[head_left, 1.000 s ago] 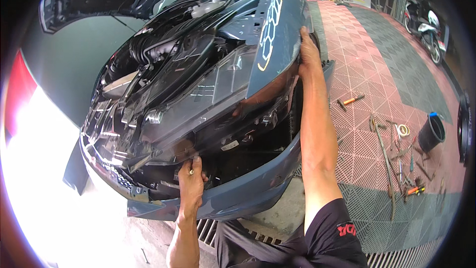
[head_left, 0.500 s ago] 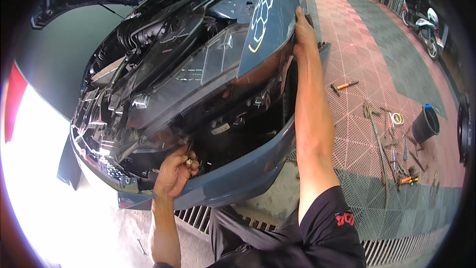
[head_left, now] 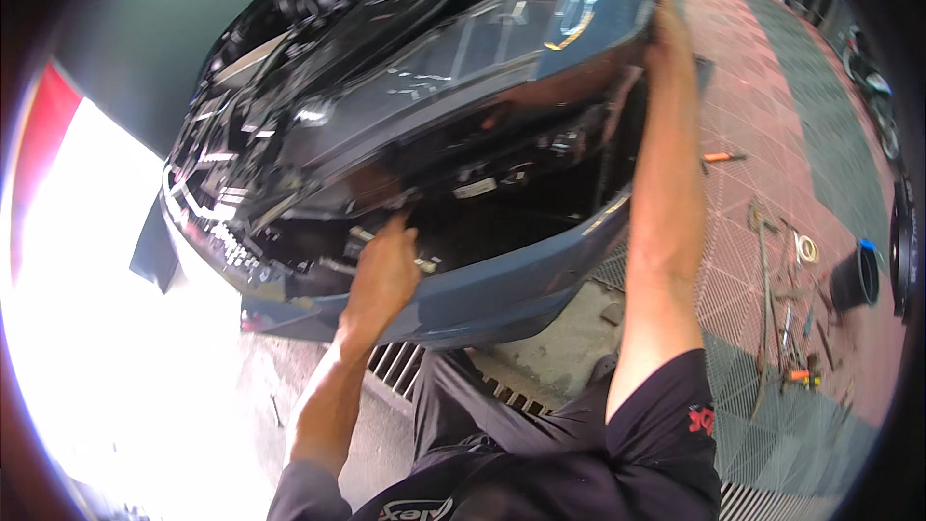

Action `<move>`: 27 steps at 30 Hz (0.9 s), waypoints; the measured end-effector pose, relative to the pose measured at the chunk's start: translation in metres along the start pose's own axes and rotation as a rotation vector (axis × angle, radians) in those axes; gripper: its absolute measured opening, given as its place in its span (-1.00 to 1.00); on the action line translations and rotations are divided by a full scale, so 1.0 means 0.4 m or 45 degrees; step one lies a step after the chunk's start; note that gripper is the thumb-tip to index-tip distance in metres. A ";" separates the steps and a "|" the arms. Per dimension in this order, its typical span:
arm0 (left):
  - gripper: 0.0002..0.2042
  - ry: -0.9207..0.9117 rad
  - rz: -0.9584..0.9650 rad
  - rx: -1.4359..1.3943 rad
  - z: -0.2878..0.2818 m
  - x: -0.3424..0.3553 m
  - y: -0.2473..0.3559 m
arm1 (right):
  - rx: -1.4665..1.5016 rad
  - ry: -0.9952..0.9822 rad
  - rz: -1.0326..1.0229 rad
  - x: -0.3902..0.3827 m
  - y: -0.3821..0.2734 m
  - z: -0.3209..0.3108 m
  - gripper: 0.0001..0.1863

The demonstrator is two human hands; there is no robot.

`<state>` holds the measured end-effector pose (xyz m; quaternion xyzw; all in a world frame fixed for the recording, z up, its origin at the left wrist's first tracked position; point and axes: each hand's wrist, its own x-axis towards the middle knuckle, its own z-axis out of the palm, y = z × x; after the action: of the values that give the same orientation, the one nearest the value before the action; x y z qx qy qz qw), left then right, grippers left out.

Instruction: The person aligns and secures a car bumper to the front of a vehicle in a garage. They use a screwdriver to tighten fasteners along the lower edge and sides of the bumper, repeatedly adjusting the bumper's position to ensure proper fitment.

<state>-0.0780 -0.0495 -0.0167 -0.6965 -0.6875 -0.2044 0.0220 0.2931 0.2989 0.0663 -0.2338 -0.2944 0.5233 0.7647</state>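
A dark car front with a loosened blue-grey bumper [head_left: 463, 291] fills the middle. My left hand [head_left: 386, 268] reaches over the bumper into the dark gap under the headlight [head_left: 473, 43], its fingers curled and blurred. A small pale piece [head_left: 425, 264] shows beside these fingers; whether they hold it is unclear. Far to the right, my right hand [head_left: 667, 39] lies against the edge of the blue-grey fender [head_left: 617, 14], fingers hidden and blurred. Its forearm crosses in front of the bumper's right end.
To the right on the tiled floor lie an orange-handled hammer [head_left: 723, 156], several hand tools, a tape roll [head_left: 806, 250] and a black bucket [head_left: 854, 280]. A motorcycle [head_left: 873, 87] stands farther off. A metal floor grate [head_left: 394, 367] runs below the bumper.
My left hand has turned from palm up to back up and moved deeper under the headlight. My right hand stays at the fender. The whole view has shifted, with the car lower right to left.
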 end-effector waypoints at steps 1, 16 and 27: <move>-0.50 0.027 0.032 0.035 0.000 -0.001 0.000 | 0.000 0.011 -0.067 -0.019 -0.013 0.010 -0.39; -0.45 -0.145 0.087 -0.191 -0.069 -0.024 0.062 | 0.074 -0.222 0.079 0.051 -0.044 -0.030 -0.46; -0.63 0.052 0.006 -0.645 -0.024 -0.052 0.072 | 0.048 -0.139 0.083 0.051 -0.028 -0.037 -0.49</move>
<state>-0.0519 -0.0738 -0.0072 -0.6771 -0.6121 -0.3842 -0.1387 0.3167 0.3134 0.0673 -0.1999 -0.3181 0.5654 0.7343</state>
